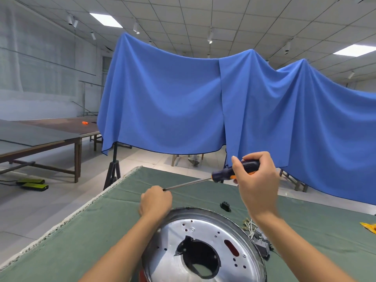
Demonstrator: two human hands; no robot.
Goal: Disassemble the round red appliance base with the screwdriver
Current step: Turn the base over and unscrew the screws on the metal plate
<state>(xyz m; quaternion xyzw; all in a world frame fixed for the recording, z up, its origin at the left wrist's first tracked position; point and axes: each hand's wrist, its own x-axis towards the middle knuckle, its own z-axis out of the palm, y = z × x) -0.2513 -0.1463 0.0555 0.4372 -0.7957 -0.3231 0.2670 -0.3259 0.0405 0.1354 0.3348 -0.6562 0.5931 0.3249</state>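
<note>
The round appliance base (205,239) lies on the green cloth near the front edge, its silver metal plate facing up with a large central hole; a strip of red shows at its lower left. My right hand (257,180) grips the orange-and-black handle of the screwdriver (223,174), held above the table. The steel shaft slants down to the left. My left hand (155,201) is curled at the shaft's tip, just beyond the base's far left rim, pinching it.
A small black part (225,206) lies behind the base. Loose wires and a grey component (258,239) sit at its right. A yellow scrap (369,226) is at the right edge. The table's left edge (81,208) drops to the floor; blue drapes (203,102) hang behind.
</note>
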